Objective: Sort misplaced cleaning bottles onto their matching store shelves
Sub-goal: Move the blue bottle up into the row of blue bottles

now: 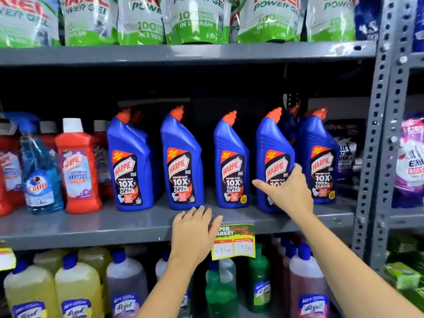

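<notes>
Several blue Harpic bottles with orange caps stand in a row on the grey middle shelf [91,223]. My right hand [288,190] wraps the lower front of the fourth blue Harpic bottle [274,145], which stands upright on the shelf. My left hand [192,230] rests flat on the shelf's front edge, fingers apart, just below the second blue bottle [181,161]. A red Harpic bathroom cleaner [76,166] and a light-blue Colin spray bottle [40,175] stand at the left end of the same shelf.
Green-and-white Ariel pouches [195,19] fill the shelf above. Lizol bottles in yellow [75,288], purple, green and red stand on the shelf below. A yellow price tag [232,242] hangs off the middle shelf's edge. A perforated grey upright [378,134] borders the bay on the right.
</notes>
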`<state>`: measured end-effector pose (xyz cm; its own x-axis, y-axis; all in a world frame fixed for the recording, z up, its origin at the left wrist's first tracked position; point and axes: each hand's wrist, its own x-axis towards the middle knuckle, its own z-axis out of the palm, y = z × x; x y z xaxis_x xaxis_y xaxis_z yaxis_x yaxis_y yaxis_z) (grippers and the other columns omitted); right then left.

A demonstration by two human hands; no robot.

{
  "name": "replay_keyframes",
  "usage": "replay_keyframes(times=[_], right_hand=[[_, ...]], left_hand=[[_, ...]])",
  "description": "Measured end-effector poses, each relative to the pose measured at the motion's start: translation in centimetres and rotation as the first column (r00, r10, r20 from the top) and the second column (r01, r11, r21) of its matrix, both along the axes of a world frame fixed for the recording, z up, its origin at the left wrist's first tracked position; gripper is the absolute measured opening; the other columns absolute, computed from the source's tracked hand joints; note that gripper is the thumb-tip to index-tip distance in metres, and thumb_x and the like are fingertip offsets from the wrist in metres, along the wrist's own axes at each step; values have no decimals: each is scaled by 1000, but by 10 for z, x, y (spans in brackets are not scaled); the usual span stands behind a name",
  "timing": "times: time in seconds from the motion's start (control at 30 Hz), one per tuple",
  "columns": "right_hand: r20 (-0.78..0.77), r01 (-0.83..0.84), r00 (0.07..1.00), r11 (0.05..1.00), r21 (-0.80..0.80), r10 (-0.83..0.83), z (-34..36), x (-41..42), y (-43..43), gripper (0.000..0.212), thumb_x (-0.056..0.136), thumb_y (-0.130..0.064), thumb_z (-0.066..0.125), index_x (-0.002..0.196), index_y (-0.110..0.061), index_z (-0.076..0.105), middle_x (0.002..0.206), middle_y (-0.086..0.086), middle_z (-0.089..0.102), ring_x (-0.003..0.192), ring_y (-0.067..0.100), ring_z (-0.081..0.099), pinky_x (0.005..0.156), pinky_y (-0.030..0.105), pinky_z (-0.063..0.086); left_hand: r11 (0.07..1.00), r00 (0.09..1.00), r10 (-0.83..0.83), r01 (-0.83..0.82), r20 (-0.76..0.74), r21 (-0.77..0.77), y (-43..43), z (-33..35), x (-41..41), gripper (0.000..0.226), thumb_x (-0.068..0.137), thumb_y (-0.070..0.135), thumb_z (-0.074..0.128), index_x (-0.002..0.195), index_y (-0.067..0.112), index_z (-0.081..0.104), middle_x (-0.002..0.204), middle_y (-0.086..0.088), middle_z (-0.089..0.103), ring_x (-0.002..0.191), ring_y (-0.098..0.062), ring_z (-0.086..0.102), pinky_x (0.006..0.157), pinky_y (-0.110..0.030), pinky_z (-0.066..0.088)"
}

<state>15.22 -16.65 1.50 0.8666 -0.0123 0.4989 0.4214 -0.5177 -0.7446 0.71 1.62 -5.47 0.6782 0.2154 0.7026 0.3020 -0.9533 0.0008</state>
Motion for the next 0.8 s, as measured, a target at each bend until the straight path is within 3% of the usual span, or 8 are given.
replay_keyframes(times=[0.2, 0.4, 0.57, 0.8], right_hand=[[28, -2, 1000, 996, -91, 5, -10, -3, 2, 148, 48, -71, 82, 155, -13, -2, 151, 16, 36, 122, 38, 55, 83, 46, 50], [-10, 6, 1000, 998, -57, -6, -11, 11, 6, 116, 50, -51, 92, 137, -6, 30, 135, 14, 52, 115, 38, 59, 83, 44, 48], [-27, -22, 999, 1000, -9, 22, -10, 22, 9, 106, 52, -47, 92, 130, -9, 32, 131, 13, 52, 113, 37, 58, 85, 44, 48], [-37, -90, 995, 996, 29, 91, -15, 30, 6, 111, 48, -45, 93, 135, -14, 31, 134, 6, 52, 116, 32, 57, 88, 40, 45]], left_hand=[[1000, 1000, -4, 4, 8, -12, -1, 0, -1, 54, 92, 49, 34, 99, 14, 76, 101, -5, 76, 96, -24, 71, 84, -41, 53], [1000, 1000, -3, 3, 5, -17, 0, 0, 1, 55, 93, 49, 33, 101, 14, 75, 103, -5, 76, 97, -24, 70, 84, -41, 53], [1000, 1000, -1, 1, 11, -17, -1, -1, 1, 54, 93, 48, 33, 102, 14, 75, 104, -5, 75, 98, -24, 70, 85, -41, 52], [1000, 1000, 10, -9, 4, -25, -1, -2, 2, 56, 93, 49, 31, 102, 14, 74, 106, -6, 75, 100, -25, 69, 86, -41, 51]])
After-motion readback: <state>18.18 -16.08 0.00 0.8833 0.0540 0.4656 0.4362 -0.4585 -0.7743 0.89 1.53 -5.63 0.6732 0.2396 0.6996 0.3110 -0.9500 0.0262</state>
